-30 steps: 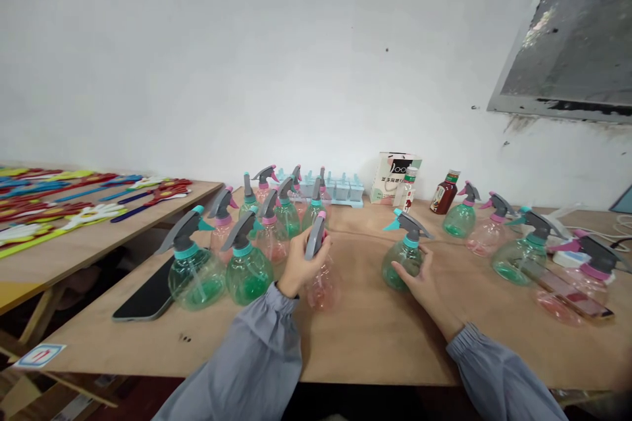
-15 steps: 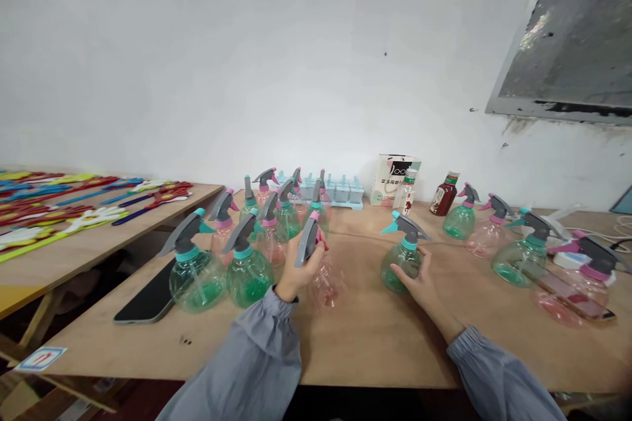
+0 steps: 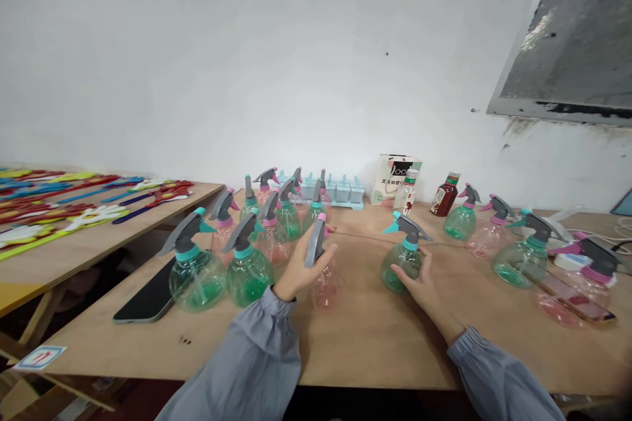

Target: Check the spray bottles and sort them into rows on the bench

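Observation:
My left hand [image 3: 299, 270] is around the neck of a pink clear spray bottle [image 3: 326, 289], below its grey sprayer head. Its thumb points right and the fingertips show behind the head; the grip looks loose. The bottle appears to stand upright on the table. My right hand [image 3: 417, 276] curves round the body of a green spray bottle [image 3: 395, 270], thumb in front and fingers at the right side. This bottle's grey head has a turquoise nozzle pointing left. Just left of my left hand stand two green spray bottles, one nearer [image 3: 251, 276] and one farther left [image 3: 197, 283].
More pink and green spray bottles stand behind, and others [image 3: 521, 260] at the right. A black phone [image 3: 145, 296] lies left; another phone [image 3: 573, 293] lies right. At the back are light-blue moulds [image 3: 343, 192], a paper bag [image 3: 385, 184] and a brown bottle [image 3: 444, 195].
My left thumb and fingers have spread and loosened around the pink bottle. Its sprayer head has shifted slightly right and stands more upright. My right hand and the green bottle have barely moved.

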`<state>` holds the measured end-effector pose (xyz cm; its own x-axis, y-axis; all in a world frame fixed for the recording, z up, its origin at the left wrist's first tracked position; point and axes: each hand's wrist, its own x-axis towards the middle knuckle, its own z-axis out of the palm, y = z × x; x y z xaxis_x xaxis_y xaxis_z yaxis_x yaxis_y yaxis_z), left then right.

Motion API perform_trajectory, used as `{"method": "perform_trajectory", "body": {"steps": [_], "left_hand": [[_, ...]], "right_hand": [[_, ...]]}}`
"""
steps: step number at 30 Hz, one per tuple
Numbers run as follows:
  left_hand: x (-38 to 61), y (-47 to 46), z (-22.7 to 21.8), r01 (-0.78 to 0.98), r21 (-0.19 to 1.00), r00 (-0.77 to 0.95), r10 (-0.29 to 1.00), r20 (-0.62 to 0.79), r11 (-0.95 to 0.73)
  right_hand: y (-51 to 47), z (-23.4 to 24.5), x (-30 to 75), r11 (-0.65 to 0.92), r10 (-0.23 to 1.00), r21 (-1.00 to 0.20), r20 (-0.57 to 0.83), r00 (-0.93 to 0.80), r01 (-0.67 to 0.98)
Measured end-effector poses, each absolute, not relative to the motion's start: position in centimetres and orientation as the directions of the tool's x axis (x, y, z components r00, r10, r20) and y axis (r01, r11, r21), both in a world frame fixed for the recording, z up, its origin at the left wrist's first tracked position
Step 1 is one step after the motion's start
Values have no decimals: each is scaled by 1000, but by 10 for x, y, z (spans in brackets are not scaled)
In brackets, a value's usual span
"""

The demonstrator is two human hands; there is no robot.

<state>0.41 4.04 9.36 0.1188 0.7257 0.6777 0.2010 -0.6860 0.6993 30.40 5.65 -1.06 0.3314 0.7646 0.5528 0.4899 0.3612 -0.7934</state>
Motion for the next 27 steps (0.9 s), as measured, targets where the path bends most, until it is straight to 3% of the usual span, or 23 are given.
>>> {"method": "perform_trajectory", "body": {"steps": [5,10,14,19,22,27], "left_hand": [[5,41,91,174,733,53,749,660,-658],[4,47,90,322,724,108,784,612,-610],[9,50,84,397,735,-5,800,601,-550],[13,48,65,465,620,-161,628,761,-632],[11,45,55,563,514,-168,519,838,-647],[5,49,52,607,516,-127,567,814,-605]], "right_hand": [[59,-14,306,357,768,-793,550,329,493],[59,-14,307,366,763,-782,562,318,505],[58,-12,306,344,774,-797,540,330,496],[59,-13,306,369,764,-788,560,322,493],[59,-14,307,363,758,-784,563,330,504],[57,-12,305,370,770,-793,553,318,485]]}}
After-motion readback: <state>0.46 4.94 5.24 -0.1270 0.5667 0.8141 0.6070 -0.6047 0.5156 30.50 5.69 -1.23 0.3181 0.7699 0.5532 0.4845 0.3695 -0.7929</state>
